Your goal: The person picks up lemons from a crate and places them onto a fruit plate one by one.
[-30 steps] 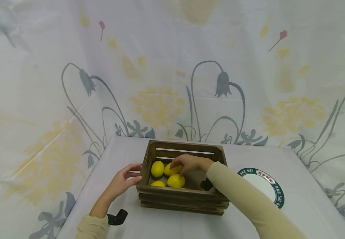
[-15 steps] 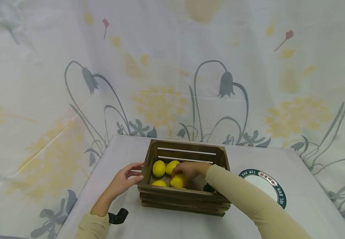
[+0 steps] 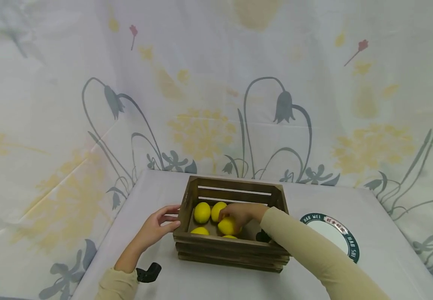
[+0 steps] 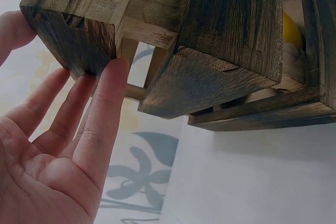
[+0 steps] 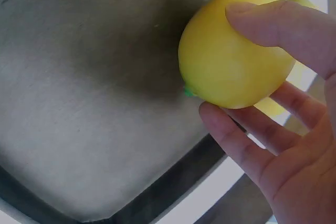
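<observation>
A brown slatted wooden crate (image 3: pixel 231 252) stands on the white table with several yellow lemons (image 3: pixel 202 213) inside. My right hand (image 3: pixel 243 213) reaches into it and holds one lemon (image 5: pixel 236 51) between thumb and fingers. In the right wrist view the thumb lies over the fruit, fingertips under it, and its green tip faces the crate floor. My left hand (image 3: pixel 152 229) touches the crate's left end from outside, fingers fairly straight. The left wrist view shows its fingertips against a dark end slat (image 4: pixel 79 45). The right forearm covers the crate's right front corner.
A round plate with a green lettered rim (image 3: pixel 352 246) lies right of the crate, partly behind the right sleeve (image 3: pixel 314 254). Flower-printed cloth (image 3: pixel 208 91) rises behind and beside the table. A dark wrist device (image 3: pixel 149 273) sits at the left cuff.
My right hand has come down onto the lemon, taken hold of it and shifted it slightly right. The left hand keeps its place at the crate. The head view has shifted slightly.
</observation>
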{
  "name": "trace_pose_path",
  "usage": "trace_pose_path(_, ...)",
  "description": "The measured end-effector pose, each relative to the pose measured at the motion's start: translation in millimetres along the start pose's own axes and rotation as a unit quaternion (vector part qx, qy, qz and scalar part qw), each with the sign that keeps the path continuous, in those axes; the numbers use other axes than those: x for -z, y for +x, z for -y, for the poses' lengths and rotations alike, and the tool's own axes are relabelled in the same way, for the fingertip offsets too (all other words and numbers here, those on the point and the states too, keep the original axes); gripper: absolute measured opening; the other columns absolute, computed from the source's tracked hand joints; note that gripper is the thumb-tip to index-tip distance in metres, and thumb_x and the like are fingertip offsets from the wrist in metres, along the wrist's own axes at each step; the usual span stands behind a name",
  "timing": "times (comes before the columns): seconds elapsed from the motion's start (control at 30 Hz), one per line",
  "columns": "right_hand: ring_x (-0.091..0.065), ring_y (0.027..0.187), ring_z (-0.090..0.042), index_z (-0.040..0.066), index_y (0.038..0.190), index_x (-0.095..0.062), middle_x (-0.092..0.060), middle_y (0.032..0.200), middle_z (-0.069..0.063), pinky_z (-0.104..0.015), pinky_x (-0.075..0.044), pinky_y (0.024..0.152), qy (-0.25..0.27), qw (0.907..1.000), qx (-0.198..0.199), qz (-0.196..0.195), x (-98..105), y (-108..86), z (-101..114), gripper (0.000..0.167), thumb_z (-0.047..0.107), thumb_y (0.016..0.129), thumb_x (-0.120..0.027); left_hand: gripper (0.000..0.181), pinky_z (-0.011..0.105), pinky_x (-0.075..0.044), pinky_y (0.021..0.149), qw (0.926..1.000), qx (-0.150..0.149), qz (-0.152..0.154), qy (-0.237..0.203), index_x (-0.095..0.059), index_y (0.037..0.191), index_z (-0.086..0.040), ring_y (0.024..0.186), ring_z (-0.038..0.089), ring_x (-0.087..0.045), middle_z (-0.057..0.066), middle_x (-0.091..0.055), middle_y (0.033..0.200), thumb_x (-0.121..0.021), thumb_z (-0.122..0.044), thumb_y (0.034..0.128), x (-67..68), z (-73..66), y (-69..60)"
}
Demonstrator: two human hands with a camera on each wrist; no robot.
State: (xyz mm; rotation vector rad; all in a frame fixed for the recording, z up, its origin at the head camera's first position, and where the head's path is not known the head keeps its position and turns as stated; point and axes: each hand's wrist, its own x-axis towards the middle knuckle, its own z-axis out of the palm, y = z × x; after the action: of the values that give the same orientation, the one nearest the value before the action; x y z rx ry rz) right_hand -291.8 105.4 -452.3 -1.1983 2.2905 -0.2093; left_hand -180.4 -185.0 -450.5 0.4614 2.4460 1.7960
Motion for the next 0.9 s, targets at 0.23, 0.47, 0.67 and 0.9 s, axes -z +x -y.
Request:
trace_pose_path(0.23, -0.050, 0.103, -0.015, 0.016, 0.116, -0.058, -0.054, 0.117, -0.001, -0.030, -0.042, 0.089, 0.011, 0.9981, 0.023, -0.055, 14, -9.1, 7, 0.049, 0.007, 0.072, -0.077, 0.048, 0.031, -0.051, 0.077, 1.0000, 0.001, -0.005, 0.007, -0.049, 0.131, -0.002, 0.106, 0.035, -0.054, 0.021, -0.052, 0.123, -0.065, -0.015, 0.0878, 0.5, -2.2, -0.6)
trace_pose_path(0.47, -0.050, 0.104, -0.016, 0.011, 0.123, -0.056, -0.054, 0.122, -0.003, -0.032, -0.043, 0.088, 0.063, 0.9880, 0.049, -0.132, 32, -28.0, 17, 0.052, 0.007, 0.074, -0.074, 0.048, 0.028, -0.051, 0.075, 1.0000, 0.001, 0.001, -0.010, -0.048, 0.131, 0.000, 0.107, 0.037, -0.054, 0.023, -0.051, 0.123, -0.065, -0.013, 0.0875, -0.6, -2.7, 0.0)
trace_pose_path(0.67, -0.052, 0.102, -0.016, 0.011, 0.124, -0.055, -0.054, 0.121, -0.003, -0.031, -0.046, 0.086, 0.117, 0.9706, 0.068, -0.199, 41, -41.4, 19, 0.052, 0.009, 0.076, -0.073, 0.048, 0.027, -0.051, 0.075, 0.9999, 0.001, -0.001, -0.010, -0.049, 0.131, 0.000, 0.107, 0.037, -0.054, 0.023, -0.051, 0.123, -0.065, -0.013, 0.0874, -0.8, -2.4, 0.0)
trace_pose_path(0.9, -0.055, 0.095, -0.020, 0.011, 0.126, -0.054, -0.056, 0.120, -0.007, -0.035, -0.049, 0.080, 0.150, 0.9497, 0.055, -0.269, 47, -56.3, 22, 0.053, 0.015, 0.077, -0.075, 0.047, 0.027, -0.051, 0.075, 1.0000, -0.001, 0.000, -0.006, -0.049, 0.130, 0.000, 0.106, 0.036, -0.054, 0.022, -0.052, 0.122, -0.065, -0.012, 0.0874, -0.9, -2.6, 0.9)
